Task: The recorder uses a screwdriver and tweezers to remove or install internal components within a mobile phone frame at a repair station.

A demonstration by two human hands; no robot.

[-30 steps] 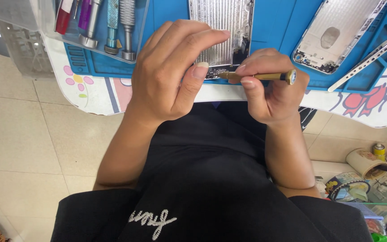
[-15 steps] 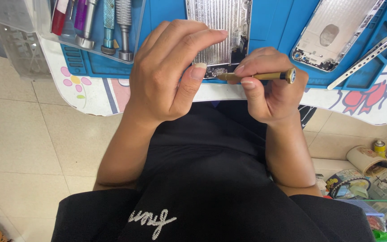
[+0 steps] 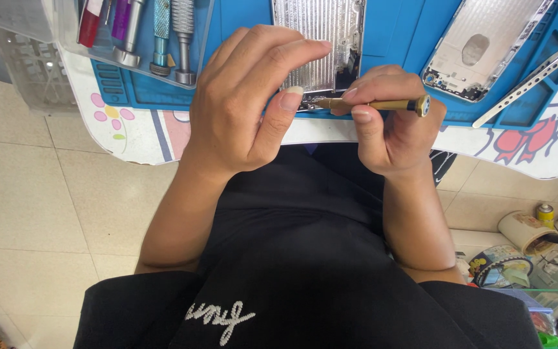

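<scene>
Two hands meet at the near edge of the phone frame (image 3: 321,39) on the blue mat (image 3: 395,32). Head view: the right hand (image 3: 392,126) pinches a brass screwdriver (image 3: 372,104), long axis lying left–right, tip pointing left at the frame's lower corner. The left hand (image 3: 247,103) presses the frame flat, fingers closed over it.
</scene>
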